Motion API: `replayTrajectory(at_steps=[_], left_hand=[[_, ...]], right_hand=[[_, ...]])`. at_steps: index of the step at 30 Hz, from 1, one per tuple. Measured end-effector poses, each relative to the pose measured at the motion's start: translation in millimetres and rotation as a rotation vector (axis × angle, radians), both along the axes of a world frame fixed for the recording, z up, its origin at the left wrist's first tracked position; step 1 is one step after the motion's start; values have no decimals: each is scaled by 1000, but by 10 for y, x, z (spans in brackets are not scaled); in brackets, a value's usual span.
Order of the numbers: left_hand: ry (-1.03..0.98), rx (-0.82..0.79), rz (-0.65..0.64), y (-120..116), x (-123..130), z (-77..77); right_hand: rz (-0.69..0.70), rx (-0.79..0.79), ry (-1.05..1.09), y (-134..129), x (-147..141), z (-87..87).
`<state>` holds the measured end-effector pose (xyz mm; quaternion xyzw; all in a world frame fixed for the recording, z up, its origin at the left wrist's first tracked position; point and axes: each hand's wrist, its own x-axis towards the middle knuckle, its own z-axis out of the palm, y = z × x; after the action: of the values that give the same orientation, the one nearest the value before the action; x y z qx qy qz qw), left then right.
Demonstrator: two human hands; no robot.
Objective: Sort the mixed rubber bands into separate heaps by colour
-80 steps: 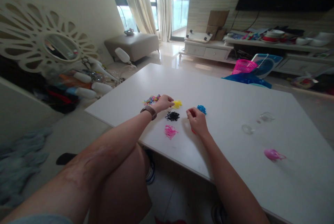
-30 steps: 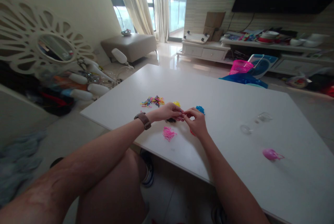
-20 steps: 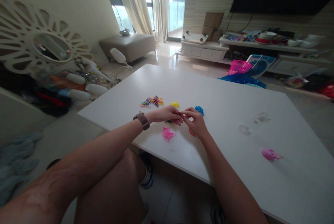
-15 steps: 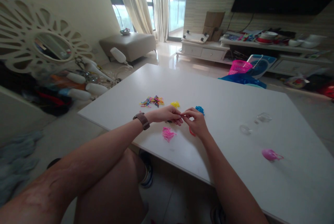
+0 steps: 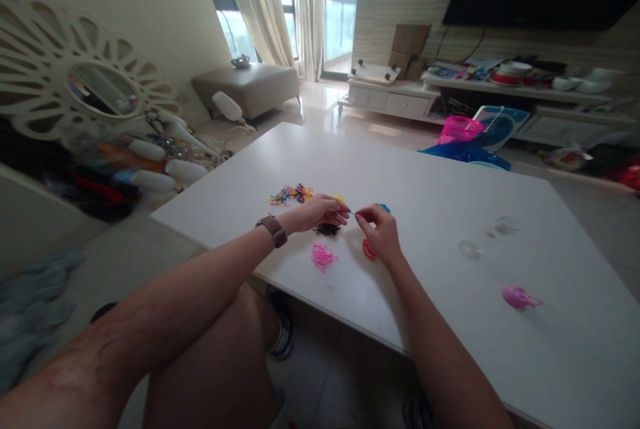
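My left hand [image 5: 325,211] and my right hand [image 5: 379,229] meet over the white table [image 5: 450,322], a small gap between their fingertips. A thin bluish strand [image 5: 352,213] stretches between them, pinched at both ends. Beneath my left hand lies a black pile [image 5: 327,230], with a pink pile [image 5: 324,257] nearer the table edge. The red pile [image 5: 369,250] sits beside my right hand, which partly hides it. Behind the hands, a yellow pile [image 5: 339,198] and a blue pile [image 5: 385,207] show in part. A mixed-colour pile [image 5: 291,194] is farther left.
On the table's right side are a clear container [image 5: 507,226], a clear round piece [image 5: 471,248] and a pink-purple pouch-like object [image 5: 520,297]. Beyond the table stand a pink basket [image 5: 460,129] and a grey ottoman [image 5: 247,88]. My knee is below the near edge.
My fingertips have moved slightly apart, and the bluish strand now shows between them. More of the black and red piles is visible, while less of the blue and yellow piles shows.
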<state>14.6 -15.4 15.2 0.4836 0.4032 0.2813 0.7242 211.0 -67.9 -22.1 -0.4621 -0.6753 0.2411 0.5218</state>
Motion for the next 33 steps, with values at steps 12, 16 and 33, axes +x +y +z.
replayTrajectory(at_steps=[12,16,33], left_hand=[[23,143,-20,-57,56,-47],[106,243,-44,-38,67,-96],[203,372,-40,-55,91,2]], right_hand=[[17,-101,84,9,-10,-11],[6,-190,167,48,3,-81],[14,-301,336,62,-29,-46]])
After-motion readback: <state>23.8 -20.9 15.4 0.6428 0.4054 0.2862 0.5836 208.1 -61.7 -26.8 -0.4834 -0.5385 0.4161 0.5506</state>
